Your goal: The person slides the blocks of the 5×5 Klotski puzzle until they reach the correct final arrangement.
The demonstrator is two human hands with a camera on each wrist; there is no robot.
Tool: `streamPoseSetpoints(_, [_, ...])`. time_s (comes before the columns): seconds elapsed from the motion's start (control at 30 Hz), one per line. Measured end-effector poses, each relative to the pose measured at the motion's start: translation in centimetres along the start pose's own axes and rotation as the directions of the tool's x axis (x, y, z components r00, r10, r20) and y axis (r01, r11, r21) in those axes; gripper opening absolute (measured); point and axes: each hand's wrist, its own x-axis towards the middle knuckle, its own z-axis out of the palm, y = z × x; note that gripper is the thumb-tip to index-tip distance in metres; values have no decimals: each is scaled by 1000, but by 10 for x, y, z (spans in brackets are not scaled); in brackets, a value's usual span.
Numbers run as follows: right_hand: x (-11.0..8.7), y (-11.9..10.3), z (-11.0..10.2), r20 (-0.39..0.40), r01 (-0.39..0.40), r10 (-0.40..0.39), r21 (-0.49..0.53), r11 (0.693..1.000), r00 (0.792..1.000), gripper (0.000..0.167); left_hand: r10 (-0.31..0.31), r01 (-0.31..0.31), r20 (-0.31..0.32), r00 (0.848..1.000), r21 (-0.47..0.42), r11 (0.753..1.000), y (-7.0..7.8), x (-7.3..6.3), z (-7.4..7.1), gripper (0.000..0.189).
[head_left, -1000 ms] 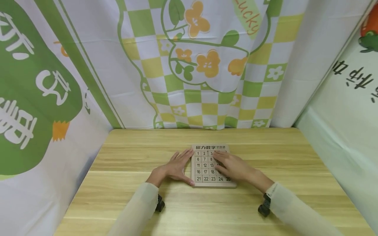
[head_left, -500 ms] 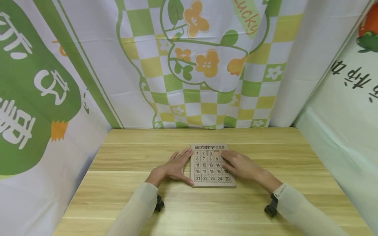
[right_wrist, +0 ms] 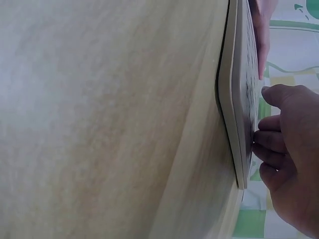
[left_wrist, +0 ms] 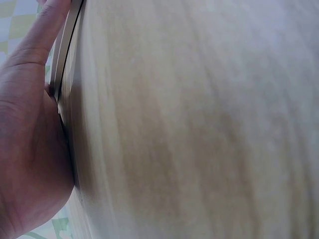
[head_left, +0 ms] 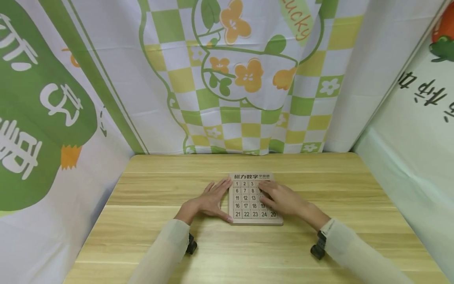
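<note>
A wooden sliding number puzzle lies flat on the table, its numbered tiles set in rows inside a frame. My left hand rests spread along its left edge, with fingers at the upper corner and thumb at the lower one. On the upper right tiles lie the fingertips of my right hand, covering the end of the top row and part of the rows below. In the right wrist view, the right hand has bent fingers touching the puzzle face, thumb extended. Which tile they touch is hidden.
The pale wooden table reaches toward me around the puzzle. A printed checked curtain hangs behind its far edge, with further printed cloths at left and right. Each wrist carries a black strap with a small device.
My right hand slid right, baring a gap in the top row beside tile 3, then came back left over that spot. The left hand stays at the puzzle's edge.
</note>
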Motion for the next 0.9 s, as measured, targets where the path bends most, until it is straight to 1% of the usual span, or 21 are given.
streamPoseSetpoints(0.07, [-1,0,-1,0,-3,3,6,1000,1000,58,-15,15,10,1000,11,1000,1,1,-1,146])
streamPoseSetpoints(0.1, [-2,0,-1,-1,-4,4,10,1000,1000,58,-11,11,3,1000,15,1000,-3,3,2,147])
streamPoseSetpoints(0.2, [-5,0,-2,-3,-13,13,15,1000,1000,58,-24,23,16,1000,15,1000,2,1,-1,148])
streamPoseSetpoints(0.23, [-6,0,-3,-5,-16,16,14,1000,1000,58,-20,20,12,1000,8,1000,2,1,-1,148])
streamPoseSetpoints(0.27, [-7,0,-3,-6,-18,18,13,1000,1000,58,-11,11,3,1000,5,1000,-2,2,2,149])
streamPoseSetpoints(0.33, [-10,0,-6,-10,-22,22,11,1000,1000,57,-5,5,5,1000,-10,1000,2,0,-1,146])
streamPoseSetpoints(0.43, [-16,-1,-10,-25,-9,10,8,1000,1000,57,11,-11,-3,1000,-31,999,-1,0,0,148])
streamPoseSetpoints(0.47, [-18,-2,-12,-32,-2,2,4,1000,999,57,18,-18,-8,1000,-23,1000,-3,1,1,148])
streamPoseSetpoints(0.5, [-20,-2,-13,-42,5,-5,1,1000,999,57,16,-16,-4,1000,-34,999,0,0,-1,148])
streamPoseSetpoints(0.63, [-30,-3,-18,-61,23,-24,-24,999,998,57,9,-9,-3,1000,-39,999,1,-1,-2,148])
streamPoseSetpoints(0.7, [-35,-4,-20,-58,19,-21,-30,999,998,57,10,-11,-5,1000,-41,999,0,-1,-3,148])
streamPoseSetpoints(0.73, [-38,-5,-21,-52,17,-19,-33,999,998,57,16,-17,-12,1000,-31,999,-2,0,-1,148])
streamPoseSetpoints(0.9, [-50,-10,-23,-35,9,-11,-53,999,999,59,8,-7,8,1000,-15,1000,2,0,-3,146])
